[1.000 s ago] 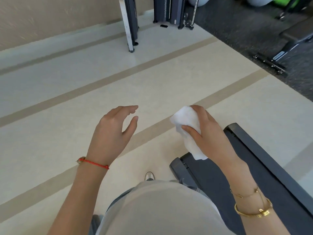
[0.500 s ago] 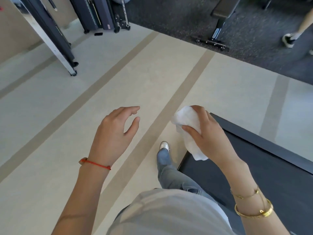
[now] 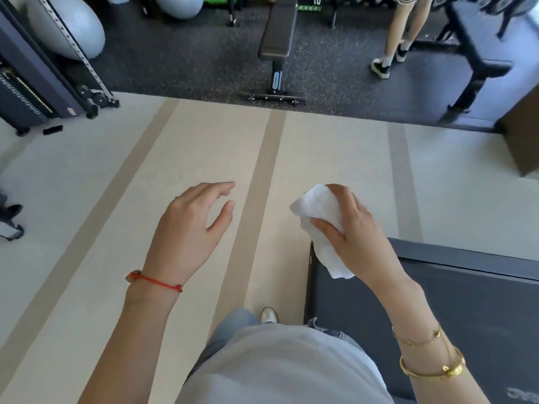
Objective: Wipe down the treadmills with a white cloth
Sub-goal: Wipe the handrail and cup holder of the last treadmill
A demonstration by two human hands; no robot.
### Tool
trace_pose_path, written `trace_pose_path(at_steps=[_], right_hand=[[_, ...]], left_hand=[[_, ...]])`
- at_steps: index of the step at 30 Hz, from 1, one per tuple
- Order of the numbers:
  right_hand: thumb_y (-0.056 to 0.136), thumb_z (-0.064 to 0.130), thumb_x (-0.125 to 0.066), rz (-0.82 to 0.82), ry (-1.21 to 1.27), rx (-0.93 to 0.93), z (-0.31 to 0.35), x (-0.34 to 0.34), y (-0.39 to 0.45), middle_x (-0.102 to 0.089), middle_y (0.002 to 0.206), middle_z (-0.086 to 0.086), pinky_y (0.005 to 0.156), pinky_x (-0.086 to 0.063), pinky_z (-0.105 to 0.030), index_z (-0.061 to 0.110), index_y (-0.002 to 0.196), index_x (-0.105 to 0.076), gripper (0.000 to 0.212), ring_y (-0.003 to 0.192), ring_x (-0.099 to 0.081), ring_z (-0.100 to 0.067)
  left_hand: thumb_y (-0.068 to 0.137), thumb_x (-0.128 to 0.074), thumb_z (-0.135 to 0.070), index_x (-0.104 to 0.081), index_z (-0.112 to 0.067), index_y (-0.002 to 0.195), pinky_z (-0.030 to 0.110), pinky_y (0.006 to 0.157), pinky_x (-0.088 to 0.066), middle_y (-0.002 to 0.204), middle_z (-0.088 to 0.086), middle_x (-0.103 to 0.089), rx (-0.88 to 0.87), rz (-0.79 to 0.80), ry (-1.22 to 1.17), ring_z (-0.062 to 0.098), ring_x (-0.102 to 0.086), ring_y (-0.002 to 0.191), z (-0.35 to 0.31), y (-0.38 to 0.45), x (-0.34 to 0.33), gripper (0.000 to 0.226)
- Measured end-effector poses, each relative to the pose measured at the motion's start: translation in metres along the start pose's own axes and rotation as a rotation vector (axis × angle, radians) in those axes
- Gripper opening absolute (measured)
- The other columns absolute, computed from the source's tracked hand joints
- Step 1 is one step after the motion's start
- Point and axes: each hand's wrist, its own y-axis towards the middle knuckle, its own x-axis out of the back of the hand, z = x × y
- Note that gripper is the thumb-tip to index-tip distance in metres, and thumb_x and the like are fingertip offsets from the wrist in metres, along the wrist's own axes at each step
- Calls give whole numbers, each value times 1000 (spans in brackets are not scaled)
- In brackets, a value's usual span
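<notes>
My right hand (image 3: 360, 228) grips a crumpled white cloth (image 3: 319, 220), held in the air above the near-left corner of a dark treadmill deck (image 3: 466, 301) at the lower right. The cloth hangs clear of the belt. My left hand (image 3: 192, 225) hovers over the beige floor to the left, fingers loosely bent and holding nothing. It wears a red string bracelet; the right wrist carries gold bangles.
A black weight bench (image 3: 277, 42) stands on the dark rubber mat straight ahead. Another person's legs (image 3: 399, 30) are at the back right beside a dark rack (image 3: 472, 65). A cable machine (image 3: 43, 83) and grey exercise balls (image 3: 67, 27) sit at the back left.
My view has swung to the right; the bench, rack and another person have come into sight. The treadmill has shifted to the lower right. Both hands keep their pose.
</notes>
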Motion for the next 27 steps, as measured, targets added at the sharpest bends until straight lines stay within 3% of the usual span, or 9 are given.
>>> trace_pose_path(at_steps=[10, 17, 27], right_hand=[[95, 39, -53, -167, -23, -251, -39, 6, 114, -51, 123, 8, 70, -39, -32, 27, 132, -38, 42, 99, -50, -19], [95, 41, -53, -260, -27, -388, -67, 12, 221, -52, 123, 8, 70, -38, -31, 27, 132, -38, 42, 101, -49, -16], [95, 46, -51, -481, -36, -578, -107, 53, 365, -51, 124, 6, 74, -37, -31, 29, 132, -37, 43, 100, -49, -17]], left_hand=[[95, -58, -22, -66, -16, 120, 30, 93, -50, 111, -6, -68, -224, 178, -72, 13, -64, 105, 23, 184, -64, 27], [95, -58, -22, -66, -17, 120, 37, 93, -51, 111, -6, -68, -346, 267, -127, 14, -63, 106, 40, 323, -114, 27], [95, -61, -18, -65, -16, 121, 32, 94, -48, 111, -5, -69, -647, 392, -188, 14, -64, 104, 15, 532, -194, 26]])
